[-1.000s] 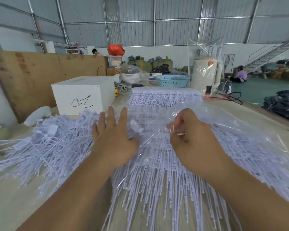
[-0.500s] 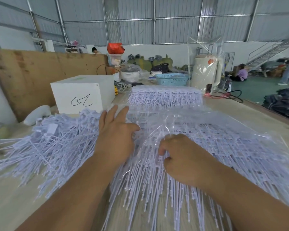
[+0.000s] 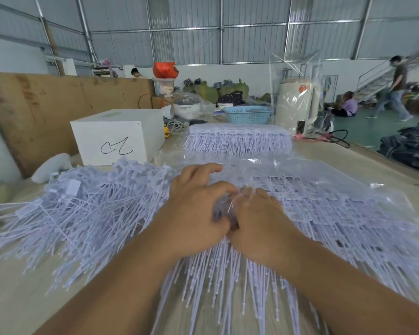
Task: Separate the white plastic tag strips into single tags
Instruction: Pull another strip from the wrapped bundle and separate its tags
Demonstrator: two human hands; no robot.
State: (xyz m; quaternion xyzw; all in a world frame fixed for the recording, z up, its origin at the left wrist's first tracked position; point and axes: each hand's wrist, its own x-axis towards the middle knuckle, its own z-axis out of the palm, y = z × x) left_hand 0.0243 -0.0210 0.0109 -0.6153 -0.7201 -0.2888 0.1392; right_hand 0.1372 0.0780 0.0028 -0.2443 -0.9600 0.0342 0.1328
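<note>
Both hands meet at the centre of the desk [image 3: 363, 163], right over the stack of white tag strips [image 3: 336, 213] that lies under a sheet of clear plastic wrap [image 3: 300, 170]. The left hand [image 3: 194, 209] sits with its fingers curled, the thumb closing in on a bunched wad of wrap and tags between the two hands; its upper fingers reach forward over the top of the stack. The right hand [image 3: 261, 221] presses in just beside it, knuckles up, fingers curled down into that same bunch, so both hands grip it, touching each other at the thumbs. The thin tails of the strips fan out toward the camera below the wrists. Off to the left, a loose heap of single tags [image 3: 78, 209] spreads across the desk, well apart from the wrapped stack. Farther back lies another neat block of strips [image 3: 237, 139], and to its left a white box [image 3: 116, 136] with a black scribble on its front. A blue basket [image 3: 248, 114] stands behind.
</note>
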